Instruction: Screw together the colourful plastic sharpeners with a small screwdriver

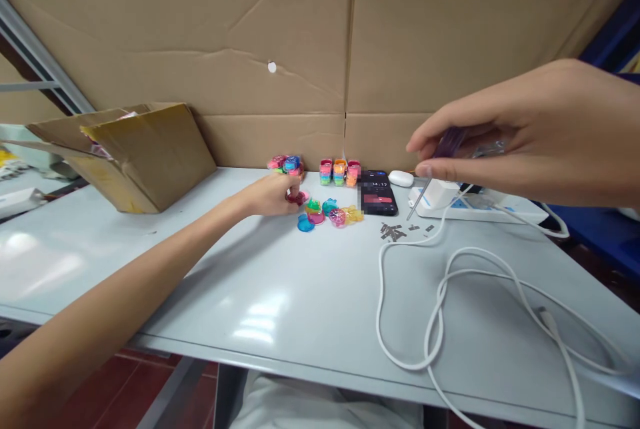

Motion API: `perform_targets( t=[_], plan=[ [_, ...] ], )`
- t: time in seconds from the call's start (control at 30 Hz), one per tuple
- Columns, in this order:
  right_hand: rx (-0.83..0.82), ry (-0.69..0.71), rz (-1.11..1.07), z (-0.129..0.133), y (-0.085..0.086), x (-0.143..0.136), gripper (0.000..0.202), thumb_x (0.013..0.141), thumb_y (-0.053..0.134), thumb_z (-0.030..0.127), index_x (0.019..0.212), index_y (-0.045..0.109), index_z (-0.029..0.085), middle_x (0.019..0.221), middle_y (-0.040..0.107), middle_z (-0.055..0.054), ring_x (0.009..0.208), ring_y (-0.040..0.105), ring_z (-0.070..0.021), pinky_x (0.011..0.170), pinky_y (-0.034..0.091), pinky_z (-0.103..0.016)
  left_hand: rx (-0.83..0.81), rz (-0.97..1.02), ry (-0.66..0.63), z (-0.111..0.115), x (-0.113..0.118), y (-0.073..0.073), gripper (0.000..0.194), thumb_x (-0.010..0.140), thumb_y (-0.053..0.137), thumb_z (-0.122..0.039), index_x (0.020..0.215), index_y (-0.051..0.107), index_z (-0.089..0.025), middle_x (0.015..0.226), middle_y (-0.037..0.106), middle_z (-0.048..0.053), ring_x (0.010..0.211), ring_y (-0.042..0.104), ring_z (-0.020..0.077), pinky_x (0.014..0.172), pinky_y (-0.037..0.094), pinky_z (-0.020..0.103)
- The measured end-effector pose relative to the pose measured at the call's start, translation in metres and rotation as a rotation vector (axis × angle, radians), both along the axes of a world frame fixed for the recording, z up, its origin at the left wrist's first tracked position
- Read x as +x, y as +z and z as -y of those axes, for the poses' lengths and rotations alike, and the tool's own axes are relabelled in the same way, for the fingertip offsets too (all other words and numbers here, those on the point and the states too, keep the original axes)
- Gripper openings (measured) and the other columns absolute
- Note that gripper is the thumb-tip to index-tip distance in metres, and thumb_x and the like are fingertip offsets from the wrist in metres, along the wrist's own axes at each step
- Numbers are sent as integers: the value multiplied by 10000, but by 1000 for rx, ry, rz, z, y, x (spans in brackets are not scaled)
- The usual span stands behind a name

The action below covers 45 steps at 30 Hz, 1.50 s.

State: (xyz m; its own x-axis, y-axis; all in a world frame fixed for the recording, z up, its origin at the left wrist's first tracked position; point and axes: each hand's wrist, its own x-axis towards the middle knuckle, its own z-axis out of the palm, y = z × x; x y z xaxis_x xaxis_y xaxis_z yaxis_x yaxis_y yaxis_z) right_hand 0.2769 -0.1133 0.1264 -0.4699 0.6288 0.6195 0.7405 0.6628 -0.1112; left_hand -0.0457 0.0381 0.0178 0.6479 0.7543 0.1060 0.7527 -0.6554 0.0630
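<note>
At the far middle of the table, my left hand (280, 194) is closed, its fingertips on a dark red plastic piece (299, 198). Beside it lies a loose group of translucent coloured pieces, among them a blue disc (305, 223), a teal piece (330, 206), a pink round piece (337, 217) and a yellow one (354, 214). My right hand (530, 136), raised at the right, grips a thin screwdriver (419, 199) by its purple handle, shaft pointing down. Something clear and shiny shows inside that palm. Below the tip are small dark metal strips (393, 232).
Wrapped colourful stacks (339, 172) and a multicoloured bundle (291, 165) stand against the cardboard wall (280, 82). A phone (379, 193), a white case (401, 178) and a power strip (520, 210) are nearby. White cable (383, 309) loops over the right; an open carton (160, 156) stands left.
</note>
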Motion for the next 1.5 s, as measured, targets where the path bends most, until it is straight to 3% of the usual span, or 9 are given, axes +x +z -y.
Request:
perform_targets(
  t=[0.17, 0.3, 0.43, 0.57, 0.87, 1.1, 1.23, 1.37, 1.5],
  plan=[
    [-97, 64, 161, 5, -5, -15, 127, 876, 701, 341, 950, 782, 276, 790, 750, 36, 598, 645, -116, 468, 443, -243, -5, 6, 57, 23, -5, 23, 294, 704, 667, -315, 922, 491, -228, 823, 663, 14, 704, 612, 199, 611, 402, 282],
    [-75, 79, 56, 9, -28, -23, 130, 932, 645, 318, 1013, 738, 276, 954, 767, -5, 779, 696, -187, 646, 539, -333, -154, 167, -115, 61, 7, 32, 244, 715, 635, -269, 885, 462, -243, 843, 660, -6, 727, 610, 184, 646, 434, 278],
    [-218, 69, -187, 6, -65, -21, 135, 965, 606, 305, 1065, 695, 288, 1006, 749, -16, 886, 705, -195, 746, 579, -345, -291, 148, -276, 97, 32, 12, 276, 661, 612, -190, 864, 430, -238, 833, 613, 9, 726, 558, 186, 599, 399, 286],
    [-286, 55, -410, 1, -93, -19, 217, 974, 591, 263, 1186, 637, 263, 1110, 723, -54, 881, 712, -197, 739, 601, -355, -371, 199, -325, 114, 49, -12, 311, 689, 616, -198, 908, 400, -241, 857, 573, 5, 725, 515, 175, 591, 396, 290],
    [-5, 139, -93, 9, -106, -40, 419, 990, 461, 114, 1353, 501, 320, 1187, 664, -88, 1089, 668, -254, 874, 590, -429, -343, 245, -354, 118, 50, -21, 389, 846, 637, -289, 1213, 524, -232, 1159, 666, 84, 1043, 637, 240, 847, 515, 349],
    [18, 188, -12, 10, -118, -44, 483, 967, 441, 54, 1396, 458, 276, 1237, 648, -115, 1192, 628, -268, 957, 572, -442, -130, 147, -358, 114, 51, -27, 424, 894, 614, -459, 1211, 606, -177, 1043, 675, 111, 943, 663, 270, 803, 524, 380],
    [-13, 158, -53, 12, -116, -45, 457, 973, 444, 79, 1370, 479, 304, 1204, 647, -99, 1093, 657, -256, 873, 590, -414, -101, 81, -434, 114, 53, -29, 480, 924, 544, -406, 1366, 551, -220, 989, 654, 80, 851, 652, 234, 740, 514, 352],
    [-49, 175, -53, 12, -120, -47, 421, 970, 449, 95, 1341, 505, 286, 1187, 658, -107, 1033, 666, -264, 842, 590, -436, -41, 47, -482, 113, 57, -36, 384, 913, 512, -442, 1206, 619, -217, 897, 641, 55, 726, 607, 210, 644, 476, 344],
    [-63, 206, -68, 13, -125, -50, 387, 977, 459, 83, 1322, 516, 247, 1195, 664, -111, 1132, 651, -255, 923, 578, -436, -44, 87, -510, 110, 57, -39, 311, 851, 553, -422, 1035, 619, -180, 841, 655, 52, 652, 563, 191, 576, 435, 343]
  ],
)
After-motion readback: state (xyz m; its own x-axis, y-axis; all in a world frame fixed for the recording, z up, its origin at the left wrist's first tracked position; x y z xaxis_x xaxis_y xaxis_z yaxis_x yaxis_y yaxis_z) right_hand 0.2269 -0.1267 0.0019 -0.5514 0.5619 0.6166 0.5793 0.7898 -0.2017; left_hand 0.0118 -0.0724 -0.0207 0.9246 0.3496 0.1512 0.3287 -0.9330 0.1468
